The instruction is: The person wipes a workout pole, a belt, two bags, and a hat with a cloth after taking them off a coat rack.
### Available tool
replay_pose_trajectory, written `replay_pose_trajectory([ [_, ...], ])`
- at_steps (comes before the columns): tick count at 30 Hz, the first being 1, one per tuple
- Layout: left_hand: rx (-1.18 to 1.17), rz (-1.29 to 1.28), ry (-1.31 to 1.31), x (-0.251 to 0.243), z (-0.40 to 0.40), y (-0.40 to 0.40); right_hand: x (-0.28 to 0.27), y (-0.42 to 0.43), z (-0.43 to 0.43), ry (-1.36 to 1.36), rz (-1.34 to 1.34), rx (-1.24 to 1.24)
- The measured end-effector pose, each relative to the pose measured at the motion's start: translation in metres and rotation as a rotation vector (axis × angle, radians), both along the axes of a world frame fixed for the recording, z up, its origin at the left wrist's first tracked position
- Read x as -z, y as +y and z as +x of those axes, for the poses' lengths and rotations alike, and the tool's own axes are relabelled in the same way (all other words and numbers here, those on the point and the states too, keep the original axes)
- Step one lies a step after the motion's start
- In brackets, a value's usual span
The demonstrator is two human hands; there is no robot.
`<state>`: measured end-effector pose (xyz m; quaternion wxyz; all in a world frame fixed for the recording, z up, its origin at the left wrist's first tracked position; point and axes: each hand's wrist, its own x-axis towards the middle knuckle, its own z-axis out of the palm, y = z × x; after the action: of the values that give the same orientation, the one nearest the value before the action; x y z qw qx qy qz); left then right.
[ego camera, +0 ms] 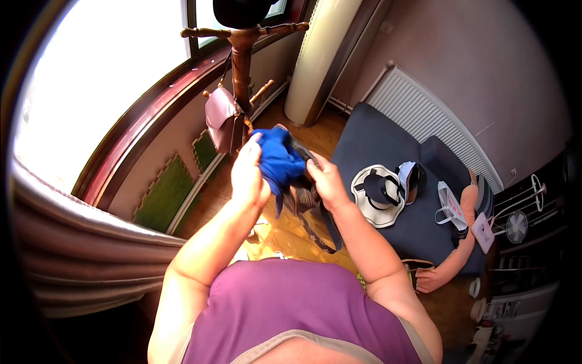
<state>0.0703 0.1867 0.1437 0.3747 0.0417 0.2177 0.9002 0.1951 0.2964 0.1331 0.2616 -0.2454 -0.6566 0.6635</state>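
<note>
Bunched blue fabric is between my two hands, in front of my chest. My left hand grips its left side, with the thumb at the top edge. In my right hand is the rim of a dark bag or pouch, whose opening lies against the blue fabric. A dark strap hangs in a loop below. Whether the fabric is partly inside the bag, I cannot tell. Beyond my hands a pink handbag hangs on a wooden coat stand.
A dark blue sofa at the right holds a white-brimmed hat, caps and a white bag. Behind it is a radiator. A curtain and a window ledge lie to the left, a round column ahead.
</note>
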Motion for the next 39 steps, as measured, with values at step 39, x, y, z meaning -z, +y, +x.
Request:
replay_pose_trajectory([
  [39,0.322,0.207,-0.168,0.039,-0.04,-0.038,0.006,-0.085,0.008,-0.059,1.07,-0.342],
])
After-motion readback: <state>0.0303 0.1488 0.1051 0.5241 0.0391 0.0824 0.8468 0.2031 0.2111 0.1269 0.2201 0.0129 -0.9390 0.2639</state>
